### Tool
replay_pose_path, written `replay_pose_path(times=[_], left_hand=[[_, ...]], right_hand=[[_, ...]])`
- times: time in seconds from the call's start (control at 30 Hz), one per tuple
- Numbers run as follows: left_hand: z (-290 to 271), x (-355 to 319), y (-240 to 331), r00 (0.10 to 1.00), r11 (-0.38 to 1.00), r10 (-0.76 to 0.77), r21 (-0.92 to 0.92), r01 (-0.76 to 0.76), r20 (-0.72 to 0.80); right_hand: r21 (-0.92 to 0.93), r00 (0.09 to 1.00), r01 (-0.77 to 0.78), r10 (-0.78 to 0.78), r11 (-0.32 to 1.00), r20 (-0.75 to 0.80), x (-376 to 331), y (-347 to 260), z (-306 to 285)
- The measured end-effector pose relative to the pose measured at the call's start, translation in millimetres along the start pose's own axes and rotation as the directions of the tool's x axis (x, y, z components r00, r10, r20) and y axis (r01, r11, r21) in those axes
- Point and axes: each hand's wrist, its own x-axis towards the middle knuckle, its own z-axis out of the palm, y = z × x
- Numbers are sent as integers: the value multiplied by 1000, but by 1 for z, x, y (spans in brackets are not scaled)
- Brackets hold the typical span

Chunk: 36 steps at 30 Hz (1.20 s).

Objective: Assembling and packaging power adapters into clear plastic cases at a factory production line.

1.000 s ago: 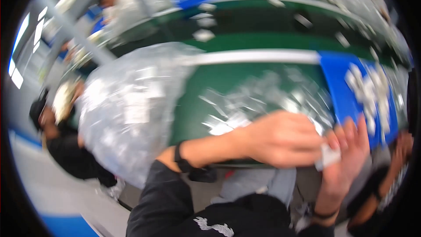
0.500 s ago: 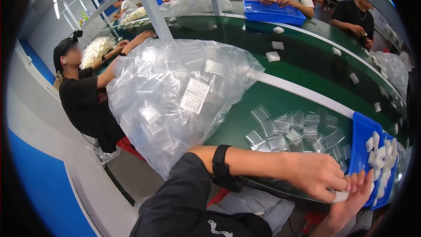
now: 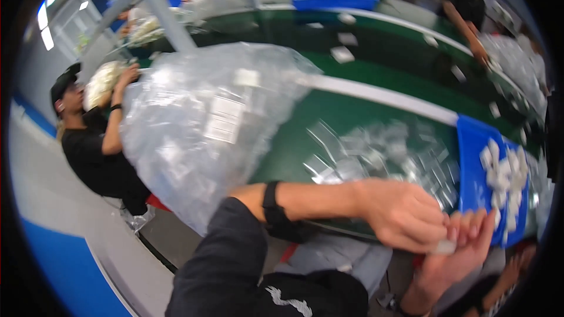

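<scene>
My left hand [image 3: 405,216], with a black band on its wrist, is closed in front of me with its fingers curled. Beside it my right hand [image 3: 461,255] is closed too, its fingertips meeting those of the left. Between them both hands grip a small white block [image 3: 444,248], mostly covered by the fingers and blurred. Just beyond the hands, clear flat plastic sleeves [image 3: 376,151] lie loose in a heap on the green table [image 3: 291,135]. To the right a blue tray [image 3: 470,158] holds several white blocks [image 3: 500,173] like the one in my hands.
A large clear bag [image 3: 194,123] full of sleeves stands left of the heap. Past a white rail [image 3: 376,98] runs a green belt [image 3: 399,76] carrying scattered white blocks. A co-worker [image 3: 88,141] sits at left; others work across the belt. Another person's arm [image 3: 505,285] shows at lower right.
The whole view has shifted and blurred. My hands stay together on the white block, which shows less now. The co-worker at left has drawn their hands back beside the bag.
</scene>
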Motion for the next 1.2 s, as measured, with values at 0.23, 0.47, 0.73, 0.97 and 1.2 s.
replay_pose_path(times=[0.23,0.47,0.73,0.97,1.2], left_hand=[[-18,3,5,972,994,-106,4,107,210],[11,16,14,540,503,-841,-322,802,28],[12,19,22,295,121,-924,-547,828,243],[10,20,16,146,-44,-951,-587,808,272],[9,11,17,169,26,-960,-527,850,225]], right_hand=[[-126,978,-209,209,970,-11,14,1,9],[22,983,44,-47,999,176,18,-22,-19],[100,869,264,-281,959,408,18,0,-29],[82,771,352,-338,932,540,29,5,-36],[88,765,255,-257,963,591,32,7,-38]])
